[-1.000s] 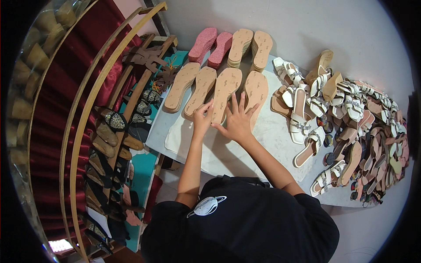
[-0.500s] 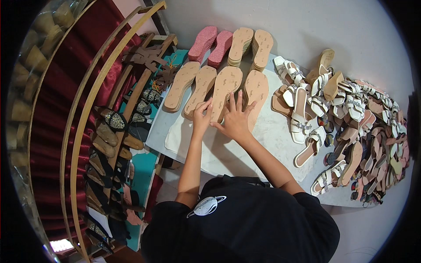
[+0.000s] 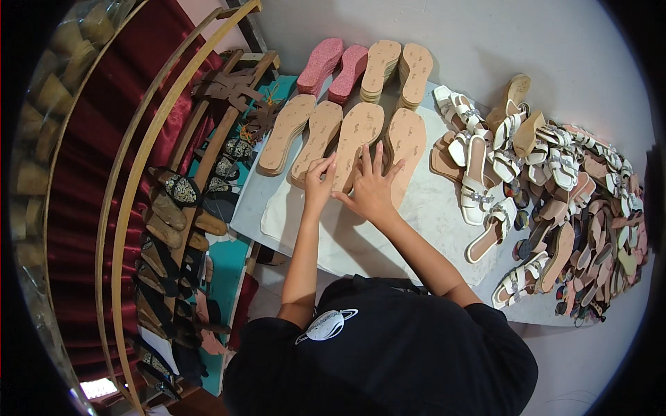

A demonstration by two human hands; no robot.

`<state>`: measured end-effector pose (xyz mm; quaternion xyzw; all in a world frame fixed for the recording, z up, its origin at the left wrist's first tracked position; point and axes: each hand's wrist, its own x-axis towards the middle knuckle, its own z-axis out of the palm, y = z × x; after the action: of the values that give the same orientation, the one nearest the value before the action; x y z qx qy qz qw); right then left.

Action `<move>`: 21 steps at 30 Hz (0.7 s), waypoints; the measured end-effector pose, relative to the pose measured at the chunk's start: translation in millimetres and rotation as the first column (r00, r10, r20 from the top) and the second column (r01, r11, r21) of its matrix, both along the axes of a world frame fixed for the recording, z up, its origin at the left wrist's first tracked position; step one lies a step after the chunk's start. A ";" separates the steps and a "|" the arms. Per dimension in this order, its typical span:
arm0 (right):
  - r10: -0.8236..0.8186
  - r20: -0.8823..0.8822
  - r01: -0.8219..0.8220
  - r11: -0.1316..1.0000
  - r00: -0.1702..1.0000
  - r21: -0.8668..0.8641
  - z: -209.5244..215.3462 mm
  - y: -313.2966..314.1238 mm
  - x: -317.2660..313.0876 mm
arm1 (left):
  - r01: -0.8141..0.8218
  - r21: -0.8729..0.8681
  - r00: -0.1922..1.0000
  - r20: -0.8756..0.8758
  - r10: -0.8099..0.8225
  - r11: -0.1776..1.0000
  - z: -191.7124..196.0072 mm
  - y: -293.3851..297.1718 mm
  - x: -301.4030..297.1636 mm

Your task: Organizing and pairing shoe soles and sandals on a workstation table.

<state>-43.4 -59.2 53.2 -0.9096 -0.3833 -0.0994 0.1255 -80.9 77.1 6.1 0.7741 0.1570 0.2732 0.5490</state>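
Observation:
Stacks of tan sole-shaped pieces stand in a near row on the table. My right hand (image 3: 373, 188) lies with fingers spread on the third stack (image 3: 359, 132), its outer fingers reaching toward the rightmost stack (image 3: 407, 142). At the left edge of that third stack is my left hand (image 3: 319, 182), with its fingers bent and drawn together; what they hold, if anything, is hidden. Just left of it stands the second stack (image 3: 322, 132), and beyond that the leftmost one (image 3: 288, 132).
Behind are two pink glittery stacks (image 3: 321, 62) and two more tan stacks (image 3: 380, 66), near the wall. White sandals (image 3: 475, 180) and a heap of mixed footwear (image 3: 590, 236) cover the right side. Wooden racks with shoes (image 3: 166, 208) stand at left, before a dark red curtain (image 3: 83, 229).

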 end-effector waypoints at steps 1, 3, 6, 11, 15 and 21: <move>0.002 0.013 -0.002 1.000 1.000 0.021 -2.1 -0.1 0.8 | 0.004 0.003 1.000 -0.022 -0.004 1.000 0.3 -0.4 -0.2; 0.007 0.025 -0.009 0.999 1.000 0.041 0.4 0.2 0.8 | 0.002 -0.002 1.000 -0.030 -0.002 1.000 -1.9 0.6 -0.5; 0.005 -0.091 -0.008 1.000 0.996 -0.028 8.4 0.3 -0.5 | -0.002 -0.010 1.000 -0.031 0.002 1.000 -5.6 3.3 -0.7; 0.011 -0.062 -0.011 1.000 0.998 0.008 7.8 -3.3 1.3 | -0.023 0.015 0.998 -0.062 0.024 1.000 2.4 -2.1 -1.4; 0.001 -0.091 -0.003 1.000 0.996 -0.018 11.8 -8.3 1.3 | -0.099 0.326 0.991 -0.049 0.122 0.940 17.0 -14.0 -5.6; -0.051 -0.106 0.045 0.997 0.993 -0.056 19.9 -25.4 -3.0 | -0.098 0.515 0.985 -0.075 0.158 0.852 37.5 -35.7 -12.0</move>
<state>-46.4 -84.6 73.1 -0.9257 -0.3564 -0.0429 0.1191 -93.0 41.5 43.6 0.8937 0.1618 0.2959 0.2958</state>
